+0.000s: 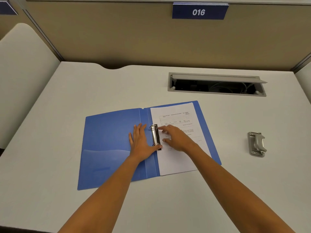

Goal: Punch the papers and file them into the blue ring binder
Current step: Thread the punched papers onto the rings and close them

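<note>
The blue ring binder (pixel 107 142) lies open and flat on the desk. Its metal ring mechanism (pixel 154 135) sits at the spine. White printed papers (pixel 176 118) lie on the binder's right half, with their left edge at the rings. My left hand (pixel 140 142) rests flat on the left cover, its thumb stretched to the lower ring. My right hand (pixel 175 137) lies on the papers, fingers extended and touching the sheet beside the upper ring.
A grey metal hole punch (pixel 256 144) stands on the desk to the right of the binder. A cable tray (pixel 217 84) with its lid raised is set into the desk at the back right. Beige partition walls enclose the desk.
</note>
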`<state>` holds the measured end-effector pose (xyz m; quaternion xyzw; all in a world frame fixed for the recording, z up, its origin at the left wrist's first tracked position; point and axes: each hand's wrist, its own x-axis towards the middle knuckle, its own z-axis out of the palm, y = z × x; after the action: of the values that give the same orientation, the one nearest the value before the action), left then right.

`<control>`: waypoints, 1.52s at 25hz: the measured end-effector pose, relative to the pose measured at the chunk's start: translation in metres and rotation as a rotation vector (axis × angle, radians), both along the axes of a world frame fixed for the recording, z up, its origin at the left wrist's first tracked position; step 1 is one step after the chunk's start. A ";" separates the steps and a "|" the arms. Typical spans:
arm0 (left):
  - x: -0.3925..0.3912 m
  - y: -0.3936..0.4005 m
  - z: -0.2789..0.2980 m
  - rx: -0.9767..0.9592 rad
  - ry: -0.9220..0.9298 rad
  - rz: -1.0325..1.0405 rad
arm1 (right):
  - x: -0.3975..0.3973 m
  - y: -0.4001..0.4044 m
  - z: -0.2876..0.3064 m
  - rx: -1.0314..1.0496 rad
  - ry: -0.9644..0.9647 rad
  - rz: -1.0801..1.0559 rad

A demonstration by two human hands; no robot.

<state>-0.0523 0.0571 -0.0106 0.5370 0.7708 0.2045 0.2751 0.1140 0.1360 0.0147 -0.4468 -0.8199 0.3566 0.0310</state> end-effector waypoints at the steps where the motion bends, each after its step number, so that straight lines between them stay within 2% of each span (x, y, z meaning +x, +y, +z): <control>1: 0.001 0.000 0.000 -0.017 0.012 0.019 | -0.002 0.001 -0.001 0.000 0.015 -0.015; 7: 0.002 -0.002 0.001 -0.070 0.042 0.075 | -0.013 0.007 -0.005 0.013 0.172 -0.142; 17: -0.007 0.010 0.010 -0.283 0.152 0.015 | -0.025 0.022 -0.009 -0.005 0.020 -0.185; 23: -0.009 0.013 0.014 -0.382 0.149 -0.024 | -0.023 0.021 -0.018 -0.034 0.141 -0.221; 28: -0.011 0.015 0.015 -0.413 0.130 -0.038 | -0.020 0.021 -0.023 -0.092 0.245 -0.264; 32: -0.011 0.016 0.015 -0.417 0.129 -0.047 | -0.018 0.019 -0.027 -0.059 0.275 -0.258; 38: -0.012 0.015 0.012 -0.409 0.126 -0.054 | -0.018 0.027 -0.023 -0.088 0.195 -0.204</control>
<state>-0.0646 0.0717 0.0010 0.5021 0.7974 0.0025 0.3347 0.0960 0.1630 -0.0082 -0.4922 -0.7468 0.4288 0.1268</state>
